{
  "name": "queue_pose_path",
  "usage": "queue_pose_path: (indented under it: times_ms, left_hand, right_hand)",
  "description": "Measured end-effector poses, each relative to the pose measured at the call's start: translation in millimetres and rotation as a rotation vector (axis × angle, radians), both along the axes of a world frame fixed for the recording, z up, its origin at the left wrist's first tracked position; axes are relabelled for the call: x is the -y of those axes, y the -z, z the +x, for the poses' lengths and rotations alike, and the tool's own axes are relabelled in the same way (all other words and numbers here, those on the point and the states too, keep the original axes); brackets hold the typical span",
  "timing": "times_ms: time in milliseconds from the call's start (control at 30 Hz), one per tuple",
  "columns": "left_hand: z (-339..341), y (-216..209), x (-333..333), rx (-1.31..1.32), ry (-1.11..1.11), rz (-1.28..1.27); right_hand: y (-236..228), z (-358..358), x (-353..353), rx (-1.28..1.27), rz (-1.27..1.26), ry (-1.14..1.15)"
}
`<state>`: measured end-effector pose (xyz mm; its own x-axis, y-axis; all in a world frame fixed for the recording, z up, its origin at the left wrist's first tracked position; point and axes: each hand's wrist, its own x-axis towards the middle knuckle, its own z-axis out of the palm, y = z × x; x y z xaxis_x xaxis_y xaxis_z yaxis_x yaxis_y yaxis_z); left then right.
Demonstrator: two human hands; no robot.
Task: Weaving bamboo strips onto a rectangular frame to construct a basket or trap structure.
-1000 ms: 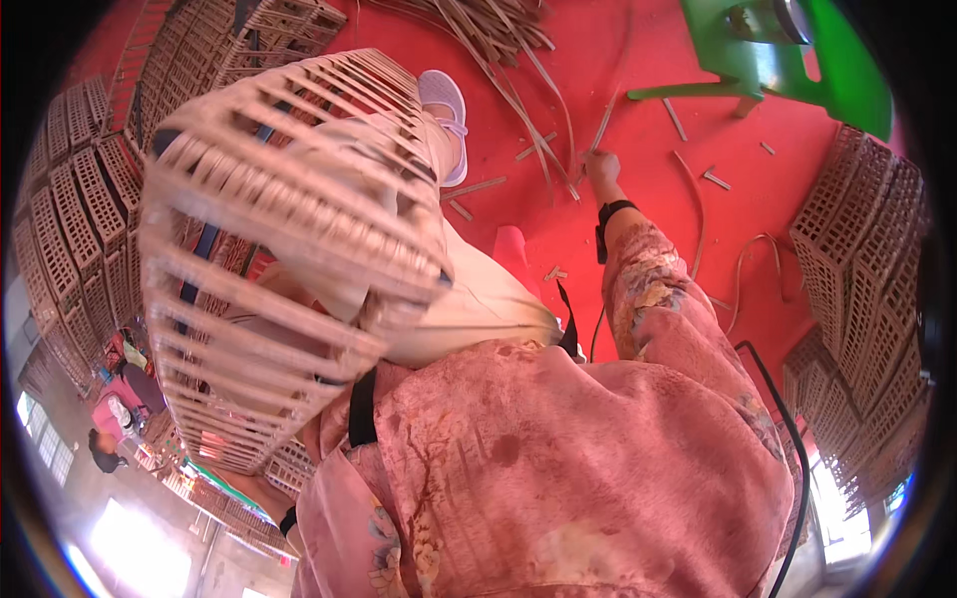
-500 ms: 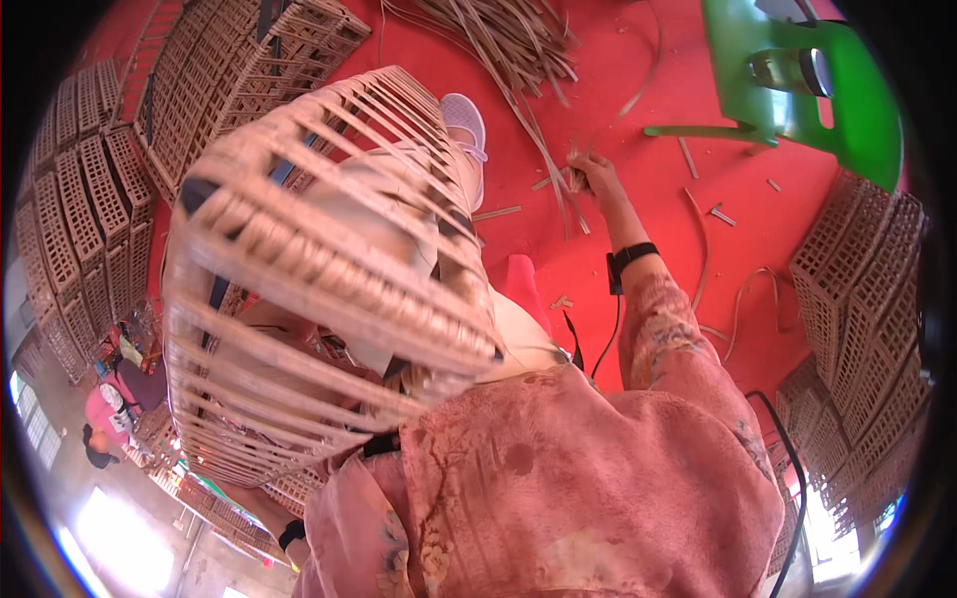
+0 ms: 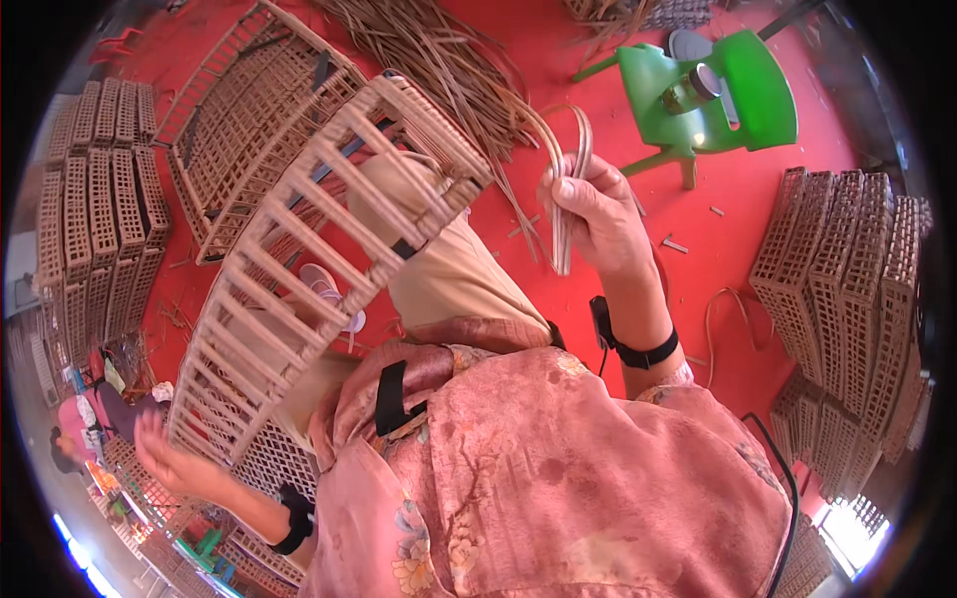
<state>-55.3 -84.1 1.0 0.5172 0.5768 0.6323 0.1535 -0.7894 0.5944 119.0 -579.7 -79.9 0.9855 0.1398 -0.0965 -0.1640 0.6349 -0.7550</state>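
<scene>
A long woven rattan lattice frame (image 3: 299, 269) rests across my lap, running from upper middle to lower left. My right hand (image 3: 595, 214) is raised above my knee and grips a thin rattan strip (image 3: 565, 164) bent into a loop. My left hand (image 3: 171, 460) is at the lower left, fingers spread, beside the frame's lower end; whether it touches the frame I cannot tell. Both wrists wear black bands.
A pile of loose rattan strips (image 3: 439, 60) lies on the red floor ahead. A green plastic chair (image 3: 713, 95) stands at upper right. Stacks of finished lattice panels (image 3: 847, 289) stand right and at left (image 3: 95, 209). Another lattice basket (image 3: 249, 130) lies upper left.
My right hand has come back from the floor, lifting a looped rattan strip toward me. The frame on my lap has tilted and my left hand now shows at its lower end.
</scene>
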Motion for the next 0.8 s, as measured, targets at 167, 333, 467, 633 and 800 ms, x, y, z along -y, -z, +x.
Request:
queue_pose_path:
  times_ms: [167, 333, 467, 633, 800]
  left_hand:
    - [45, -48, 183, -0.257, 0.796, -0.644]
    - [63, -51, 235, -0.508, 1.100, -0.365]
    - [61, -39, 227, -0.530, 1.016, -0.431]
    - [61, -26, 211, -0.490, 0.982, -0.484]
    - [66, -22, 204, -0.441, 0.833, -0.149]
  right_hand:
    - [-62, -50, -37, 0.088, -0.004, -0.160]
    - [-66, -75, -90, 0.007, 0.119, -0.169]
    - [-60, -78, -103, -0.045, 0.116, -0.254]
    - [-61, -74, -112, -0.272, 0.264, -0.346]
    - [-59, -74, -114, -0.487, 0.141, -0.333]
